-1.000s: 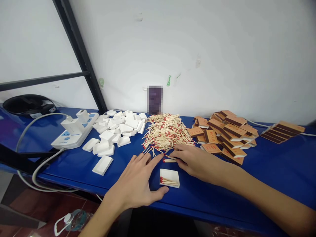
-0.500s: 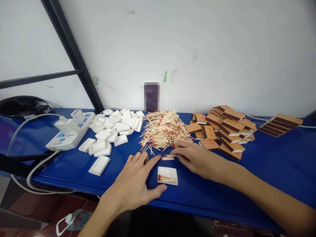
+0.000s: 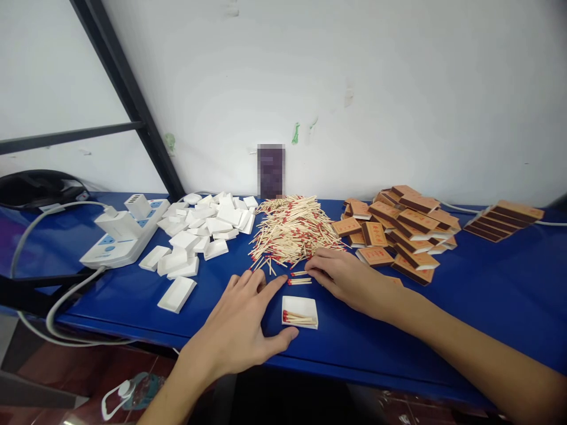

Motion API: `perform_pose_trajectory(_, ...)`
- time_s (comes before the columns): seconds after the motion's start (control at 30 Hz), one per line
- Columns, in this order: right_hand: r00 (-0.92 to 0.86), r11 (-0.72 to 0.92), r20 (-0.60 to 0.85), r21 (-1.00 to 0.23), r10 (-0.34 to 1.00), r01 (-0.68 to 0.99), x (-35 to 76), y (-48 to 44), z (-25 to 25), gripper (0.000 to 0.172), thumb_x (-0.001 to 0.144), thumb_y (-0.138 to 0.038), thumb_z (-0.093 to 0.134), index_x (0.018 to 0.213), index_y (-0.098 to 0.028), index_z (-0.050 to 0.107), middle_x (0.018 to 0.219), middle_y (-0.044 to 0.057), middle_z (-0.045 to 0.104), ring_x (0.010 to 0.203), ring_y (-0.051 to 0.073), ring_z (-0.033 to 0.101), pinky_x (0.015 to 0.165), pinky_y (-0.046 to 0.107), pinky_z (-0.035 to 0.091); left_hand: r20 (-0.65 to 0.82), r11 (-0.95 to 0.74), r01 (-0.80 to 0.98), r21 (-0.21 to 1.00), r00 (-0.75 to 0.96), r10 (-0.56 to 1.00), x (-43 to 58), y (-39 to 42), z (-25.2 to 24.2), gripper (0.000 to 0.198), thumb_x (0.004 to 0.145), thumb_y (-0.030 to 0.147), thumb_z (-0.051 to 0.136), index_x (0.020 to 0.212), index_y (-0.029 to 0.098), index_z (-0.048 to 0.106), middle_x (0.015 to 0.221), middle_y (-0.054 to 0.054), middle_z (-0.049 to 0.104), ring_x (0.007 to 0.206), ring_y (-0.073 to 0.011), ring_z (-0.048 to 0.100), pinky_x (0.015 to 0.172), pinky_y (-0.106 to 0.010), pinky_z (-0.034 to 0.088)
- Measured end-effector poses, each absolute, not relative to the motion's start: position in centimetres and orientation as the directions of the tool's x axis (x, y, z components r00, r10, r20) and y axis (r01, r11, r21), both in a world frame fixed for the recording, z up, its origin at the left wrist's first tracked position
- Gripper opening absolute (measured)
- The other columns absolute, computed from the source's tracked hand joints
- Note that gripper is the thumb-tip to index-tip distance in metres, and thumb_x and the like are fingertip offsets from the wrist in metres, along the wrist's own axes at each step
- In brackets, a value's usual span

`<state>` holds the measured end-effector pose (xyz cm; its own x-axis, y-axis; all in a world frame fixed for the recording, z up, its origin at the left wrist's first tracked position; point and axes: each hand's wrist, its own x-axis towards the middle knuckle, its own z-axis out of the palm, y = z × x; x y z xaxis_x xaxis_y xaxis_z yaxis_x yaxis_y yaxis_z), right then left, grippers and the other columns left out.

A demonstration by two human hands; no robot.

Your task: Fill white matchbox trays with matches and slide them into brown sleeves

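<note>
Red-tipped matches [image 3: 300,281] lie in a short row on the blue table. My left hand [image 3: 245,321] is open with its fingers spread, its index fingertip beside the red heads and its thumb near a white matchbox tray [image 3: 301,303]. Several matches rest along the near side of that tray. Just beyond the row, my right hand [image 3: 341,274] pinches the pale ends of a match [image 3: 299,273] or two; the exact number is hard to see. Behind both hands rises a large heap of loose matches [image 3: 296,230].
White empty trays [image 3: 186,239] are piled on the left, near a power strip [image 3: 119,248] with cables. To the right sit a pile of orange matchboxes [image 3: 416,223] and a leaning stack of matchboxes [image 3: 505,221]. A dark pixelated rectangle [image 3: 271,171] stands at the wall.
My right hand has shifted slightly away from me, and its pinched match now lies a little farther from the row. My left hand keeps its pose; the view has moved slightly.
</note>
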<state>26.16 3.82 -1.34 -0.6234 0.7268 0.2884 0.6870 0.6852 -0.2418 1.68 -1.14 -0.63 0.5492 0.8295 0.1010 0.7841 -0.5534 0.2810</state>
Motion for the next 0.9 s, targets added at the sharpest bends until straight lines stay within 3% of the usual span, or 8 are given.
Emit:
perform_pose_trajectory(0.27,-0.615,0.652,0.222,-0.309,0.757,0.692,25.5,2.8,-0.3,0.022,0.102,-0.018,0.042,0.092,-0.017,0.061,0.092,0.006,0.06,0.085,0.018,0.06,0.079,0.034,0.049,0.051,-0.524,0.796,0.304,0.536,0.843,1.7,-1.1,-0.7,0.074,0.086,0.061,0.059,0.15,0.029,0.039,0.13,-0.012,0.054,0.129,-0.0403,0.046,0.11,-0.07,0.028)
perform_pose_trajectory(0.4,-0.604,0.638,0.214,-0.348,0.767,0.687,25.5,2.6,-0.3,0.016,0.101,-0.023,0.048,0.093,-0.018,0.061,0.095,0.005,0.06,0.085,0.017,0.06,0.079,0.033,0.049,0.035,-0.505,0.79,0.347,0.527,0.849,1.6,-1.1,-0.5,0.069,0.086,0.057,0.062,0.146,0.03,0.043,0.133,-0.011,0.052,0.134,-0.0417,0.041,0.111,-0.071,0.025)
perform_pose_trajectory(0.53,-0.614,0.644,0.203,-0.331,0.763,0.69,25.5,2.5,-0.5,0.015,0.1,-0.022,0.05,0.092,-0.017,0.061,0.095,0.005,0.058,0.084,0.017,0.06,0.077,0.032,0.049,0.037,-0.53,0.746,0.404,0.565,0.824,1.6,-1.2,-0.1,0.041,0.086,0.046,0.066,0.122,0.028,0.056,0.116,-0.005,0.057,0.118,-0.0312,0.053,0.115,-0.066,0.023)
perform_pose_trajectory(0.63,-0.637,0.661,0.184,-0.293,0.748,0.691,25.4,2.3,-0.6,0.015,0.1,-0.021,0.05,0.091,-0.017,0.061,0.095,0.005,0.058,0.082,0.017,0.059,0.073,0.032,0.048,0.016,-0.55,0.719,0.425,0.601,0.799,1.6,-1.2,0.0,0.028,0.087,0.043,0.065,0.109,0.027,0.059,0.107,-0.002,0.056,0.11,-0.0256,0.056,0.116,-0.062,0.024)
perform_pose_trajectory(0.73,-0.663,0.683,0.179,-0.289,0.727,0.671,25.4,2.0,-0.5,0.013,0.099,-0.021,0.05,0.093,-0.018,0.061,0.094,0.005,0.059,0.083,0.018,0.059,0.073,0.03,0.047,-0.002,-0.552,0.71,0.436,0.615,0.789,1.4,-1.3,-0.1,0.032,0.084,0.041,0.069,0.111,0.027,0.059,0.108,-0.002,0.056,0.11,-0.0256,0.056,0.117,-0.061,0.022)
perform_pose_trajectory(0.83,-0.677,0.694,0.173,-0.286,0.716,0.661,25.3,1.7,-0.5,0.013,0.099,-0.022,0.051,0.092,-0.019,0.06,0.091,0.003,0.062,0.084,0.018,0.06,0.079,0.033,0.045,0.013,-0.555,0.697,0.455,0.618,0.786,1.1,-1.3,-0.1,0.049,0.077,0.044,0.076,0.12,0.029,0.057,0.118,-0.004,0.056,0.117,-0.0298,0.054,0.117,-0.063,0.02)
perform_pose_trajectory(0.9,-0.678,0.687,0.149,-0.297,0.719,0.663,25.2,1.6,-0.4,0.014,0.101,-0.025,0.05,0.092,-0.02,0.06,0.087,0.001,0.065,0.081,0.017,0.061,0.085,0.037,0.043,0.061,-0.555,0.678,0.482,0.605,0.794,0.9,-1.1,-0.1,0.047,0.083,0.045,0.07,0.124,0.03,0.055,0.12,-0.004,0.057,0.118,-0.0296,0.053,0.115,-0.059,0.027)
